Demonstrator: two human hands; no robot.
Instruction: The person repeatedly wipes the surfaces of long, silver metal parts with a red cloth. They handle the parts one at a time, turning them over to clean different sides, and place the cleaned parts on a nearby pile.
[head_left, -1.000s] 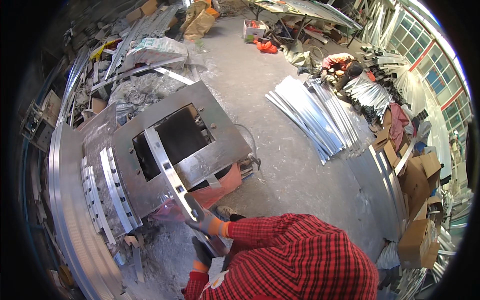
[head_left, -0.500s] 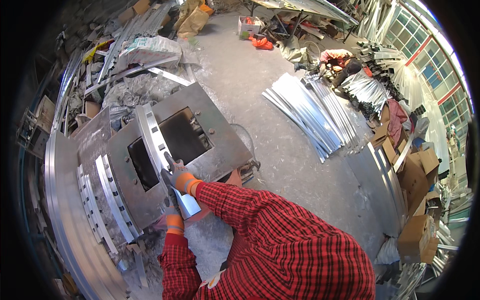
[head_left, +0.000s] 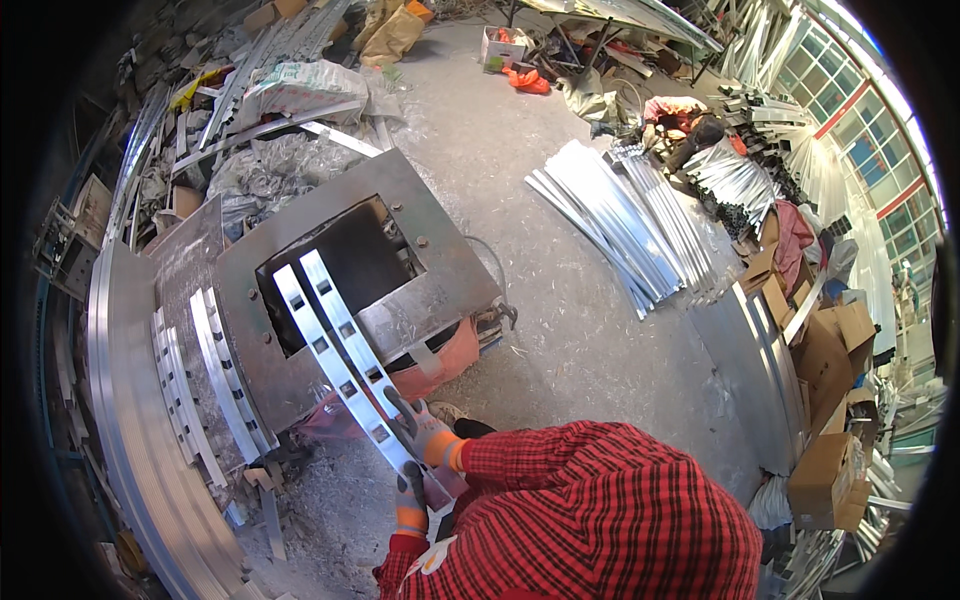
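My right hand [head_left: 425, 432], in a grey glove with an orange cuff, is clamped on the two perforated metal strips [head_left: 335, 345], gripping them from the right edge near their lower end. My left hand [head_left: 411, 495], gloved the same way, sits just below and toward me from the right one, fingers closed around the strips' bottom end.

The two strips lie side by side, touching, and run up and away from my hands to the left. Each carries a row of square holes. Their far ends reach over the dark rectangular opening [head_left: 345, 260] of the steel frame plate [head_left: 420, 290], which lies beyond my hands, tilted slightly.

To the left of my hands, more slotted strips [head_left: 215, 375] rest on a flat sheet, stacked close together. Under the plate, just beyond my right hand, an orange-red body [head_left: 440, 365] shows.

Well apart to the right, a bundle of long bright metal strips [head_left: 620, 225] lies on the concrete floor [head_left: 580, 350]. Beyond that bundle, another person [head_left: 685, 120] crouches. Cardboard boxes [head_left: 830, 350] stand far to my right.
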